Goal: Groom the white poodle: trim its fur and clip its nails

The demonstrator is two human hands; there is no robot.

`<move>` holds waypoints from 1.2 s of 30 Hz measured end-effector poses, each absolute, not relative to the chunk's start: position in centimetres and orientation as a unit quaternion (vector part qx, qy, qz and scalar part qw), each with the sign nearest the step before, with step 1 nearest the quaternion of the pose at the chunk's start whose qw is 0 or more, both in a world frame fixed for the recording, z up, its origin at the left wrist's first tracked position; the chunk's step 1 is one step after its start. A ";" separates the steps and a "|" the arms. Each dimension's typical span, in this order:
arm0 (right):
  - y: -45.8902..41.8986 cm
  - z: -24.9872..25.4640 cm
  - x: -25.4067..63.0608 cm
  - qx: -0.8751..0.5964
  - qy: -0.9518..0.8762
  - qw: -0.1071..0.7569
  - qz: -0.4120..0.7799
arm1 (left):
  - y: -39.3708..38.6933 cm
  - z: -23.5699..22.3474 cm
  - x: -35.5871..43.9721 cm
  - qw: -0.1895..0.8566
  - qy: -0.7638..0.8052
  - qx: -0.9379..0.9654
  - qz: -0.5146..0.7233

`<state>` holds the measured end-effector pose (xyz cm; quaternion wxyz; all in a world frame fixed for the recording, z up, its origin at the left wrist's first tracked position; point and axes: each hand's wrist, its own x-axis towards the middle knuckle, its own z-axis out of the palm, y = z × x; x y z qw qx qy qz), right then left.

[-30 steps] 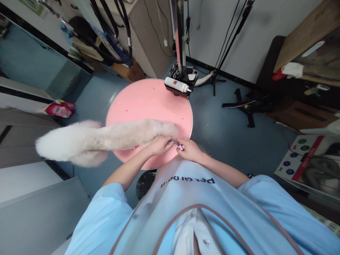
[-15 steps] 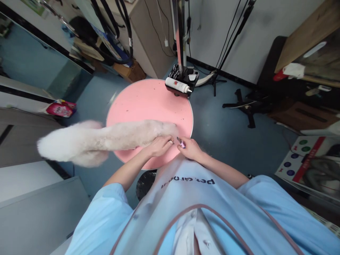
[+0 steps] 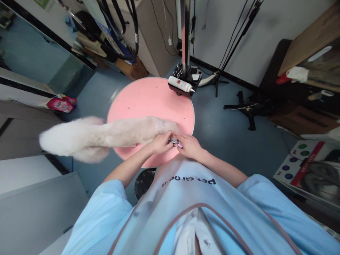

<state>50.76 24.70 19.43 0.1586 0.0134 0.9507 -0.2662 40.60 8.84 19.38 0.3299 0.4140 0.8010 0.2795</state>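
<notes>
A white-furred dog stands on a round pink table, its fluffy left end reaching past the rim. At its right end, by the near edge of the table, my left hand is closed on the dog's paw, which the fingers mostly hide. Close against it, my right hand grips pink-handled nail clippers. The metal jaws of the clippers point at the fingertips of my left hand. Whether the jaws touch a claw is too small to tell.
A black holder on the table's post carries a white bottle and several scissors. Dark specks lie on the tabletop. A black bin stands below the near edge. On the floor at right is a black stand base.
My right hand has brought the clippers left, up against my left hand, and the gap between the hands has closed. The view has shifted slightly.
</notes>
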 end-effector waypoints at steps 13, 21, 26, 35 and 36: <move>24.7 20.2 50.4 0.013 0.952 0.216 -0.215 | 8.9 19.6 40.8 0.340 0.795 0.414 0.284; 25.1 19.0 50.8 0.036 0.945 0.221 -0.238 | 8.8 19.6 40.8 0.333 0.800 0.412 0.283; 25.0 18.8 51.0 0.034 0.950 0.166 -0.262 | 8.8 19.4 40.8 0.328 0.796 0.413 0.298; 24.5 18.9 51.3 0.027 0.947 0.181 -0.266 | 8.9 19.2 41.1 0.328 0.788 0.414 0.316; 24.5 18.9 51.3 0.027 0.947 0.181 -0.263 | 9.0 19.2 41.1 0.326 0.788 0.414 0.317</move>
